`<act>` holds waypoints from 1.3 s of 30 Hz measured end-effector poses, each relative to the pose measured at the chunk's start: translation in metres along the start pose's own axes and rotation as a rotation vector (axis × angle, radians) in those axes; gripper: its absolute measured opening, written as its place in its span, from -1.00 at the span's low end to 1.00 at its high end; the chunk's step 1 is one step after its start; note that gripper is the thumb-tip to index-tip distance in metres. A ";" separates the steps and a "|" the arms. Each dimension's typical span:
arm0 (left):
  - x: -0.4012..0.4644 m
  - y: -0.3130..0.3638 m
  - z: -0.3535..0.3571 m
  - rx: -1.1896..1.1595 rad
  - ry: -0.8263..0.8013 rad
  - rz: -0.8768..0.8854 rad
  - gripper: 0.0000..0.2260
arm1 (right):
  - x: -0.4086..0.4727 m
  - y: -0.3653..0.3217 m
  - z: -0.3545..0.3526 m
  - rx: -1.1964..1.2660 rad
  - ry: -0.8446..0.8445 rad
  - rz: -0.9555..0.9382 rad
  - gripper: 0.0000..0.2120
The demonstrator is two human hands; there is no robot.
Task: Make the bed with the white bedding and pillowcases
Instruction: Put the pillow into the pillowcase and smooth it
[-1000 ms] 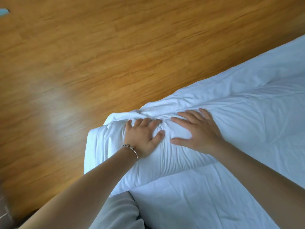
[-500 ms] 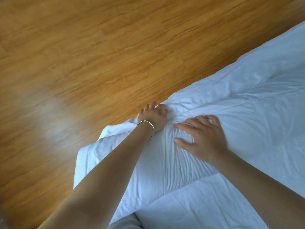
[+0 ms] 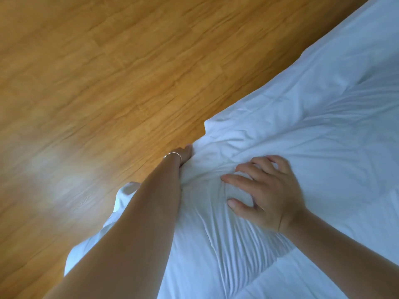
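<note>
White bedding (image 3: 313,134) covers the bed along the right side of the view, creased where my hands meet it. My right hand (image 3: 265,193) lies on top of the bedding near its edge with fingers spread, pressing the fabric down. My left hand (image 3: 186,154), with a thin bracelet at the wrist, reaches over the bed's side edge. Its fingers are hidden down behind the hanging white fabric, so I cannot see how they lie.
A wooden plank floor (image 3: 108,93) fills the left and upper part of the view beside the bed. A fold of white fabric (image 3: 127,190) hangs off the bed's edge under my left forearm.
My left hand has slid from the top of the bedding over the side edge until its fingers vanished. My right hand stayed pressing on top. The view has moved closer.
</note>
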State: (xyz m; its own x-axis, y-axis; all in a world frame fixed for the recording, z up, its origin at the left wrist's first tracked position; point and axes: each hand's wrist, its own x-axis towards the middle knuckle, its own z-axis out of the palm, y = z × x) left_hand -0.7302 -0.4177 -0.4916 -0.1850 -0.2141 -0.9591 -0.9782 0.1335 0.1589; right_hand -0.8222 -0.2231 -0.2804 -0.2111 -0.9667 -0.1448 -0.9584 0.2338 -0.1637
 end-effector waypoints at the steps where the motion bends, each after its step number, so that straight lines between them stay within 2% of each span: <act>1: 0.005 -0.003 0.000 -0.001 -0.010 -0.007 -0.37 | 0.001 0.000 0.001 0.002 -0.002 0.001 -0.56; 4: 0.015 -0.007 -0.001 0.009 -0.027 0.024 -0.32 | 0.005 0.002 0.004 0.004 -0.008 0.003 -0.55; 7: 0.025 -0.004 -0.001 -0.033 0.058 0.078 -0.30 | 0.005 0.002 0.005 0.001 -0.012 0.004 -0.56; 12: 0.023 -0.001 -0.011 0.132 0.299 0.306 -0.62 | 0.003 0.005 0.008 0.009 -0.003 0.000 -0.54; 14: 0.017 0.002 -0.020 -0.010 0.386 0.376 -0.67 | 0.004 0.005 0.008 0.005 -0.012 0.000 -0.53; 17: -0.004 0.004 -0.049 -0.348 0.537 0.405 -0.56 | 0.004 0.006 0.009 0.004 -0.023 -0.001 -0.55; 20: -0.038 0.002 -0.080 -0.304 0.628 0.440 -0.60 | 0.005 0.006 0.008 0.003 -0.030 0.003 -0.56; 21: -0.052 0.001 -0.088 -0.244 0.615 0.439 -0.59 | 0.004 0.006 0.007 -0.002 -0.029 0.007 -0.56; 23: -0.084 -0.003 -0.101 -0.080 0.495 0.376 -0.39 | 0.003 0.005 0.008 -0.010 -0.015 0.012 -0.57; 25: -0.120 -0.009 -0.106 0.138 0.231 0.259 -0.24 | 0.002 0.005 0.008 -0.015 0.015 0.014 -0.59; 27: -0.147 -0.016 -0.102 0.303 0.057 0.230 -0.22 | 0.001 0.003 0.006 -0.028 0.041 0.019 -0.60; 29: -0.166 -0.020 -0.094 0.260 0.082 0.302 -0.36 | -0.001 0.000 0.000 -0.052 0.034 0.028 -0.59; 31: -0.186 -0.023 -0.088 0.097 0.155 0.380 -0.46 | -0.002 -0.004 -0.006 -0.077 0.017 0.029 -0.57; 34: -0.222 -0.027 -0.078 0.074 0.233 0.437 -0.50 | -0.002 -0.011 -0.017 -0.124 -0.050 0.037 -0.54; 37: -0.262 -0.026 -0.050 0.068 0.400 0.552 -0.57 | -0.002 -0.015 -0.024 -0.159 -0.114 0.057 -0.48; 39: -0.283 -0.026 -0.027 0.074 0.419 0.611 -0.54 | -0.003 -0.015 -0.024 -0.179 -0.135 0.066 -0.44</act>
State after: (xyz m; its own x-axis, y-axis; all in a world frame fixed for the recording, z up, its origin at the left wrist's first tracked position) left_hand -0.6551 -0.3863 -0.2183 -0.7286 -0.4299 -0.5332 -0.6836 0.4082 0.6050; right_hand -0.8121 -0.2259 -0.2544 -0.2580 -0.9244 -0.2808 -0.9648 0.2619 0.0243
